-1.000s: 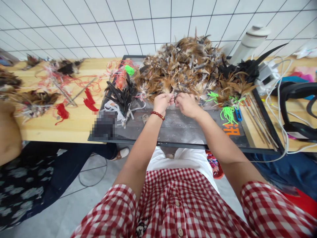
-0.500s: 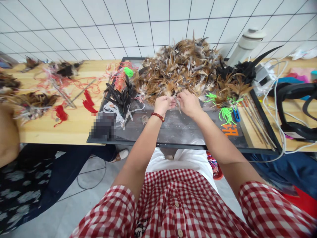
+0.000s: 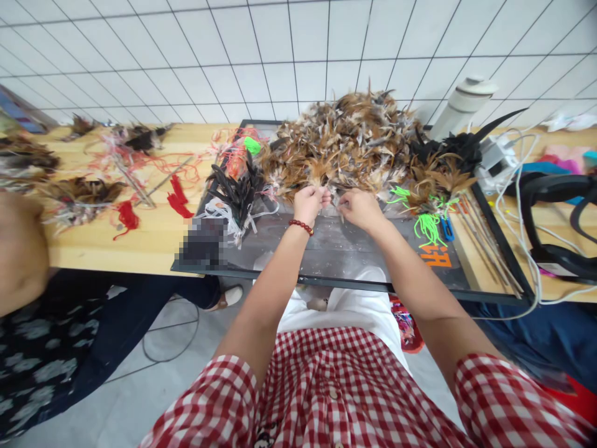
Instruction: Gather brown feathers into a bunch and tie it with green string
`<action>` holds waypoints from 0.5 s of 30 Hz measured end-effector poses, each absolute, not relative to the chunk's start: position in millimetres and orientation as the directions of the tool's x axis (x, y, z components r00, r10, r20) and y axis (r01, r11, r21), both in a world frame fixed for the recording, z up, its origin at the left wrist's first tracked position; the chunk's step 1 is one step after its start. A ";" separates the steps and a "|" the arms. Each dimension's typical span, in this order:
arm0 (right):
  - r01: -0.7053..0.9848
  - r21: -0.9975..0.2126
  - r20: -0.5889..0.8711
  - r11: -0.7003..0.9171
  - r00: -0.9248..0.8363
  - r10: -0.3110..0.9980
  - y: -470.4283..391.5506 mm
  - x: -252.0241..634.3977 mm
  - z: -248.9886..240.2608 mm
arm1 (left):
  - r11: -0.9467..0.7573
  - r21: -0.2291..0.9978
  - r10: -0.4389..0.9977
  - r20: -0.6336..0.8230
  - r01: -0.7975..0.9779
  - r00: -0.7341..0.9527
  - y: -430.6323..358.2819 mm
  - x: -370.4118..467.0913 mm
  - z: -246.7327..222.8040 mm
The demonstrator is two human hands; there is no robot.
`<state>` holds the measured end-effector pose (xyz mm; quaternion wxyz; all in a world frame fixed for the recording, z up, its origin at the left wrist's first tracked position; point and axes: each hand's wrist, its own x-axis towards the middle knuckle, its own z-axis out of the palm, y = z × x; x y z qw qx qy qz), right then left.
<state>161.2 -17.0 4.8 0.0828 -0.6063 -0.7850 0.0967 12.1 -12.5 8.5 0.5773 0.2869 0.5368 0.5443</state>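
Note:
My left hand point(image 3: 311, 204), with a red bead bracelet point(image 3: 301, 226) at the wrist, is closed round a small bunch of brown feathers point(image 3: 319, 172) that fans out above the fingers. Just to its right, my right hand point(image 3: 358, 208) pinches what looks like a small pale feather point(image 3: 342, 216); its fingertips are partly hidden. Both hands are over a dark, black-rimmed board point(image 3: 321, 249), at the near edge of a large heap of brown feathers point(image 3: 354, 134). The hands are a little apart.
Black feathers with white ties point(image 3: 239, 193) lie left, bright green cords point(image 3: 430, 229) and thin sticks point(image 3: 489, 239) right. A pale bottle point(image 3: 461, 109) stands behind, near a white charger with cables point(image 3: 497, 158). Red tassels point(image 3: 127, 219) and another person's arm point(image 3: 21, 249) are at far left.
The view has tilted, so the table appears lower and slightly to the right. My right hand has moved a little away from my left, which still holds the brown feathers.

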 end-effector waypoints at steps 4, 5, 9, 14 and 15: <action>0.942 -0.178 -0.012 0.286 -0.293 0.956 -18.3 158.9 5.7 | 0.244 0.920 0.942 -0.300 -0.306 -0.152 -13.8 15.2 8.9; 0.940 -0.152 0.007 0.307 -0.310 0.951 -19.0 158.5 5.6 | 0.237 0.924 0.945 -0.291 -0.301 -0.151 -14.0 15.3 8.8; 0.930 -0.115 0.154 0.349 -0.330 0.931 -21.3 158.9 5.4 | 0.208 0.935 0.953 -0.260 -0.287 -0.156 -12.8 13.0 6.3; 0.896 -0.235 0.297 0.377 -0.303 0.905 -17.7 161.7 1.7 | 0.226 0.933 0.947 -0.277 -0.279 -0.160 -11.5 11.5 2.4; 0.884 -0.253 0.329 0.394 -0.304 0.894 -16.5 162.2 0.0 | 0.225 0.935 0.949 -0.274 -0.273 -0.158 -11.6 11.8 2.2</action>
